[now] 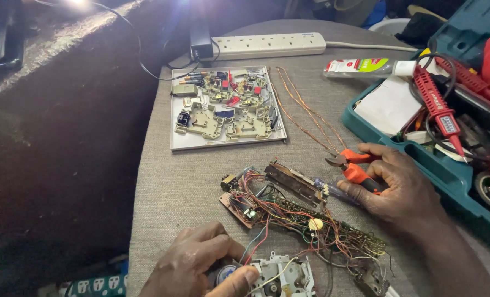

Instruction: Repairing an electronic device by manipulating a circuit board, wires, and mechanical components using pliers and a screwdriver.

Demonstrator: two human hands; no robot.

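Note:
My right hand point(396, 184) grips orange-handled cutting pliers point(350, 164), jaws pointing left, just right of a brown circuit board strip point(294, 181). A tangle of thin coloured wires point(289, 212) runs over a long green circuit board point(333, 231) in the middle of the grey table. My left hand point(198, 267) at the bottom edge holds a small round metal part against a silver metal mechanism point(283, 275); fingers hide most of that part.
A white tray point(174, 144) of small electronic parts lies at the back. Copper wire strands point(305, 107) lie beside it. A white power strip point(267, 45), a glue tube point(366, 67) and an open teal toolbox point(448, 170) holding a red tester stand behind and right.

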